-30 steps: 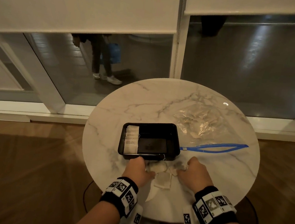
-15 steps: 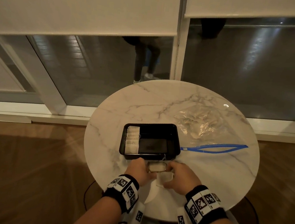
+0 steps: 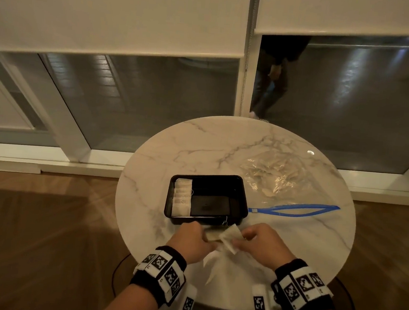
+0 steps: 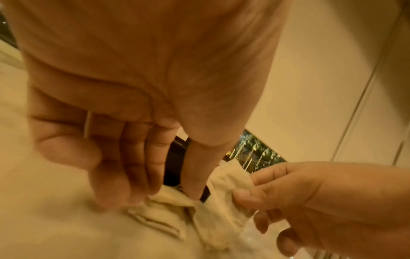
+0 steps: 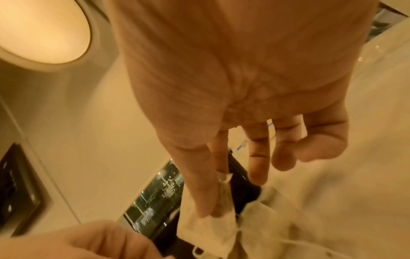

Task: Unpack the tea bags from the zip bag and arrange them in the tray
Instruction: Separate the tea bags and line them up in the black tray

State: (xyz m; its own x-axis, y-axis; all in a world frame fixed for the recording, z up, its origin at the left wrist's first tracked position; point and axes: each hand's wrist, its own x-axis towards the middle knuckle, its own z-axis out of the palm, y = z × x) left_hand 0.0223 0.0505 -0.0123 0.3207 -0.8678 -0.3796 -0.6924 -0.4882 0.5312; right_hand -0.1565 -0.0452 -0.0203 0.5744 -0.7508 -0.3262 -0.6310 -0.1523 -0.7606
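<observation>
Head view: round marble table [image 3: 198, 154], black tray [image 3: 240, 194] near its middle, clear zip bag [image 3: 277, 175] with blue zipper lying open to the right of the tray. A row of tea bags [image 3: 182, 196] is already stacked against the tray's left wall; the rest of the tray floor is bare. More bags look to be left inside the zip bag, count unclear.

Both hands work at the near table edge, just in front of the tray. Right hand [image 3: 262, 245]: thumb and forefinger pinch one tea bag [image 3: 228, 237], lifted off the table. Left hand [image 3: 189, 239]: fingers curled down onto a second, flat bag [image 4: 155, 226]; thumb touches it, but whether it truly grips I can't tell.

Risks, as I judge them:
- Strings. A thread [image 3: 225, 221] hangs over the tray's near rim. If the two bags' strings are tangled, lifting one drags the other, maybe off the edge.
- Edge proximity. Loose bags sit close to the rim; a sweep of the wrist could knock one to the floor.
- Thin paper, pinched at a corner: a hard pull could tear it.
- Dropping a bag in flat could disturb the standing row.
</observation>
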